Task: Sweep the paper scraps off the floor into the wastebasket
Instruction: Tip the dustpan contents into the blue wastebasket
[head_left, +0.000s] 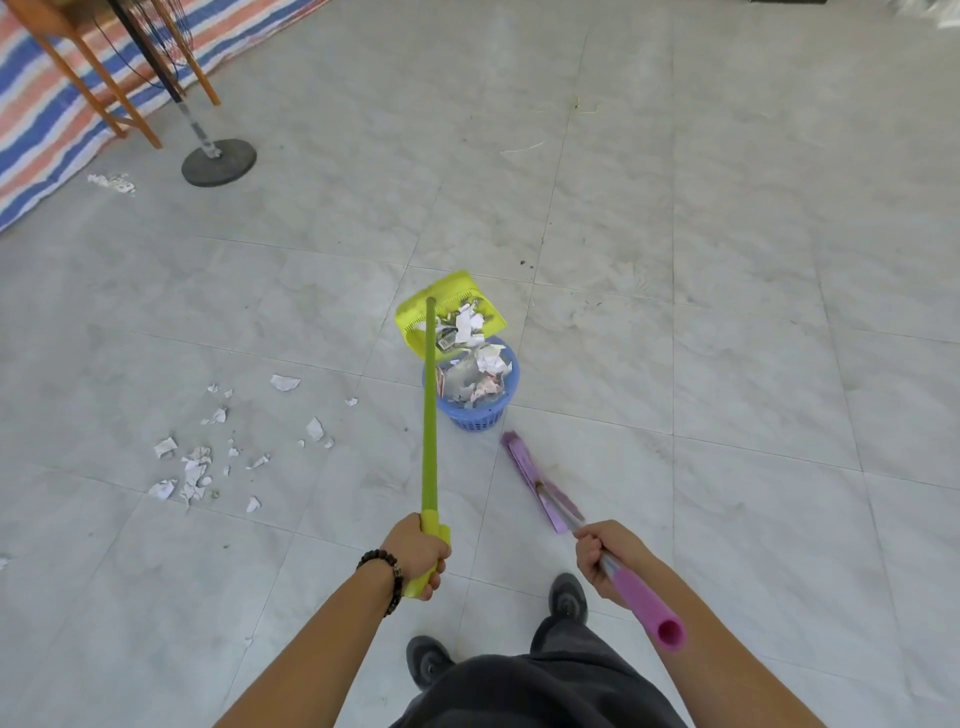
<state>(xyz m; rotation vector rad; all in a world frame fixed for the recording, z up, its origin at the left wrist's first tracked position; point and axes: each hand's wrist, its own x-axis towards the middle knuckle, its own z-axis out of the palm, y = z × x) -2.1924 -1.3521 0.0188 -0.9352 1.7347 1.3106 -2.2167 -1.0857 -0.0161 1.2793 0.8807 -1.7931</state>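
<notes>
- Torn white paper scraps (195, 467) lie scattered on glossy grey tile, well left of the basket; at least 1 more load, I judge.
- Left hand (418, 553) is fisted round the lime plastic dustpan (447, 296) pole, with the pan tilted over the far rim. Tip steeper and keep the lip inside.
- Blue lattice wastebasket (483, 413): round, holds crumpled paper.
- Right hand (605, 553) clasps the pink-sleeved broom (537, 486); its purple head rests on the floor near the basket.
</notes>
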